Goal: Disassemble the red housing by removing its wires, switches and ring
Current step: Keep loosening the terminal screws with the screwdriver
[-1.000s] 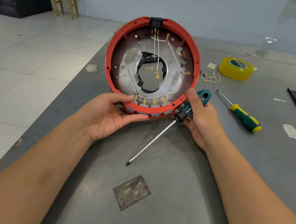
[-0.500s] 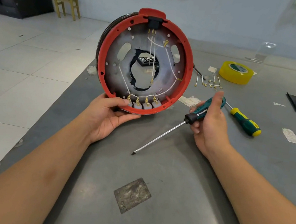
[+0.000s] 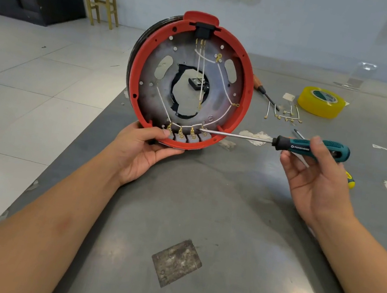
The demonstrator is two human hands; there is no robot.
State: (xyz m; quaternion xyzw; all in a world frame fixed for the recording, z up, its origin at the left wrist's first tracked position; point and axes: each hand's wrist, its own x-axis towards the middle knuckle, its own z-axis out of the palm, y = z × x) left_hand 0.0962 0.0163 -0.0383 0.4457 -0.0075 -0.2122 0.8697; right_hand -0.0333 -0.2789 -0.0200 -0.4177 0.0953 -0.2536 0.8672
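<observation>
On the grey desk (image 3: 225,227) my left hand (image 3: 141,153) stands the red housing (image 3: 245,78) on edge, fingers wrapped under its six o'clock rim. My right hand (image 3: 313,180) pinches the teal screwdriver (image 3: 311,147), its tip lying at the grey switches (image 3: 186,137), where white wires (image 3: 225,83) end.

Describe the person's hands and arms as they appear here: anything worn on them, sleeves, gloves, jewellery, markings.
Both arms are bare from the bottom edge of the picture up to the hands; no sleeve shows. The left hand and the right hand wear no gloves, and no ring, watch or wristband is visible on either. The fingers carry no tape or bandage. No tattoo or printed marking can be seen.
</observation>
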